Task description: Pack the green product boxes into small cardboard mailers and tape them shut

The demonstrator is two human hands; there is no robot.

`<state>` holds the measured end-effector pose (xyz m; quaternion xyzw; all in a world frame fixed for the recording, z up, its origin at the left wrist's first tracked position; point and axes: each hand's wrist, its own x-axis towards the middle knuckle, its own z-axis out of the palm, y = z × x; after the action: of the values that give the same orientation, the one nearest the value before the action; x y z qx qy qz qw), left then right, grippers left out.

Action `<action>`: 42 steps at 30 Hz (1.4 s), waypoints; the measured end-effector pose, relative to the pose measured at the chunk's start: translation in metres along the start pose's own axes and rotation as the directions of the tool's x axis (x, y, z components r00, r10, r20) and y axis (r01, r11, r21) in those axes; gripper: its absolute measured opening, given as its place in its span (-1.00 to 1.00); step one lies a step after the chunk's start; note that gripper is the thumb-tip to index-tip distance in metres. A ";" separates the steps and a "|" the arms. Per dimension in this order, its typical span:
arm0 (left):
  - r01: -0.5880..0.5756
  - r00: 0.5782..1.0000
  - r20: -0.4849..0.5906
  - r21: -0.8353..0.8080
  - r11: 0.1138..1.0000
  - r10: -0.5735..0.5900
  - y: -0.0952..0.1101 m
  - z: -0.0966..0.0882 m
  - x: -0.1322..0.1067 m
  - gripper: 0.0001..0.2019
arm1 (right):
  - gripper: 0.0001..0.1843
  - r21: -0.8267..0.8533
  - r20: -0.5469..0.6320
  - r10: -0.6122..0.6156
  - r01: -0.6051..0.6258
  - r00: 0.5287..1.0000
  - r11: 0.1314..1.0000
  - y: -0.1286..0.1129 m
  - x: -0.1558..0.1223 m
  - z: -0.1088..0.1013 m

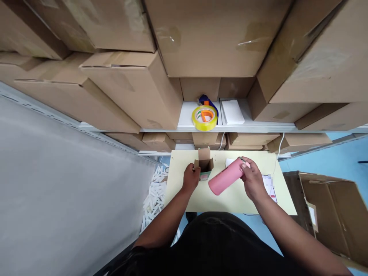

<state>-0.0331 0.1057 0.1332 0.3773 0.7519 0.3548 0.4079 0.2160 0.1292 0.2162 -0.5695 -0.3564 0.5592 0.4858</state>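
Note:
My left hand (191, 178) grips the left side of a small cardboard box (204, 165), whose top flaps stand up and whose brown inside shows. The box's front has a green and pink print. In my right hand (253, 178) is a pink bottle (225, 177), held by its top end and tilted, with its base pointing down and left. The bottle's base is just right of the box and apart from it. My fingers cover most of the bottle's top.
Under my hands is a pale yellow table (227, 205), with a phone (269, 188) at its right. A tape dispenser (205, 117) and a white paper stack (232, 112) lie on the shelf ahead. Large cartons (212, 42) overhang it. An open carton (333, 214) stands right; white scraps (155, 195) lie left.

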 end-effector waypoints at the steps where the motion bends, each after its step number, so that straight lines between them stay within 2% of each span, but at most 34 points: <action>1: 0.027 0.999 0.036 -0.055 0.998 -0.025 -0.006 -0.001 -0.006 -0.83 | -0.39 0.003 0.000 -0.032 0.032 1.000 0.999 -0.001 -0.003 0.009; 6: 0.016 0.990 0.142 -0.189 0.982 0.011 -0.024 -0.011 -0.024 -0.86 | -0.28 -0.150 -0.039 -0.279 0.271 0.959 0.951 0.012 -0.012 0.047; 10: 0.045 0.982 0.191 -0.265 0.963 0.007 -0.030 -0.014 -0.036 -0.85 | -0.16 -0.363 0.058 -0.357 0.353 0.932 0.862 0.033 -0.018 0.061; 13: 0.064 0.976 0.217 -0.317 0.946 0.007 -0.032 -0.013 -0.042 -0.84 | -0.15 -0.514 0.198 -0.394 0.437 0.898 0.738 0.051 -0.023 0.064; 17: 0.040 0.971 0.236 -0.295 0.955 0.032 -0.035 -0.013 -0.046 -0.85 | -0.24 -0.613 0.374 -0.452 0.582 0.810 0.535 0.078 -0.026 0.067; 20: 0.039 0.972 0.233 -0.262 0.964 0.024 -0.037 -0.017 -0.044 -0.88 | -0.35 -0.653 0.446 -0.493 0.648 0.747 0.391 0.100 -0.025 0.070; 23: 0.023 0.971 0.238 -0.224 0.974 0.032 -0.041 -0.020 -0.042 -0.88 | -0.40 -0.680 0.495 -0.470 0.662 0.731 0.314 0.117 -0.022 0.072; 26: 0.015 0.963 0.265 -0.198 0.980 0.039 -0.045 -0.021 -0.040 -0.89 | -0.36 -0.684 0.527 -0.417 0.660 0.741 0.309 0.122 -0.020 0.070; 29: 0.000 0.963 0.266 -0.148 0.989 0.040 -0.045 -0.023 -0.040 -0.88 | -0.27 -0.658 0.579 -0.363 0.681 0.730 0.321 0.117 -0.020 0.065; 32: -0.126 0.972 0.203 0.017 0.992 0.120 -0.043 -0.027 -0.043 -0.83 | -0.35 -0.633 0.554 -0.378 0.670 0.742 0.389 0.112 -0.022 0.055; 34: -0.263 0.958 0.148 0.114 0.958 0.245 -0.041 -0.029 -0.046 -0.87 | -0.41 -0.637 0.451 -0.395 0.599 0.800 0.486 0.113 -0.022 0.047; 36: -0.406 0.913 0.110 0.146 0.902 0.393 -0.041 -0.030 -0.048 -0.88 | -0.41 -0.628 0.346 -0.330 0.478 0.878 0.614 0.118 -0.021 0.040; 38: -0.538 0.843 0.106 0.147 0.830 0.528 -0.042 -0.029 -0.050 -0.70 | -0.41 -0.593 0.342 -0.230 0.399 0.911 0.699 0.124 -0.021 0.036; 40: -0.657 0.754 0.149 0.155 0.737 0.640 -0.046 -0.027 -0.050 -0.59 | -0.41 -0.557 0.442 -0.216 0.455 0.871 0.695 0.127 -0.023 0.034; 42: -0.735 0.678 0.198 0.177 0.654 0.708 -0.051 -0.025 -0.050 -0.58 | -0.41 -0.538 0.544 -0.269 0.576 0.795 0.615 0.127 -0.026 0.034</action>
<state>-0.0497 0.0334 0.1182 0.7107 0.5532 0.3717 0.2251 0.1622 0.0744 0.1059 -0.4718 -0.7557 0.3602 0.2766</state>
